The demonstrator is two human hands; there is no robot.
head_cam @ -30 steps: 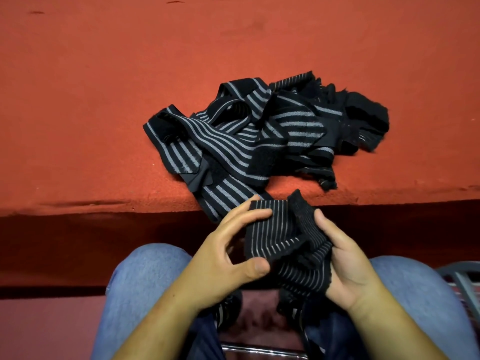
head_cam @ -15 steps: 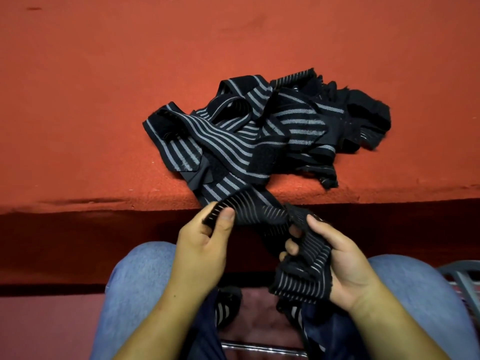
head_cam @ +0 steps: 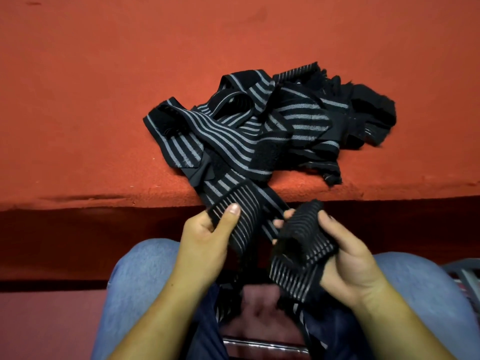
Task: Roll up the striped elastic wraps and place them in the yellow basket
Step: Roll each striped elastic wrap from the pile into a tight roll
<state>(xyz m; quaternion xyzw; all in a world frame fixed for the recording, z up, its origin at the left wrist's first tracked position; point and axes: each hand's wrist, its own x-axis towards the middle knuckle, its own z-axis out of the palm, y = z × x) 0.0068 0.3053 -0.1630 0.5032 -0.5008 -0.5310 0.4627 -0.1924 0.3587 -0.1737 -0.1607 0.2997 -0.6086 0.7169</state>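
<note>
Left hand [head_cam: 205,240] pinches one end of the striped wrap [head_cam: 249,222], and the right hand [head_cam: 348,261] grips its bunched part, both held over the lap. The pile of wraps [head_cam: 259,131] lies tangled at the edge of the red counter [head_cam: 104,100].

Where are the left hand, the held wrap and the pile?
left hand [head_cam: 205,245]: head view, back of the hand.
held wrap [head_cam: 249,224]: head view, stretched striped span between the hands.
pile [head_cam: 259,133]: head view, striped band in the middle of the heap.
</note>
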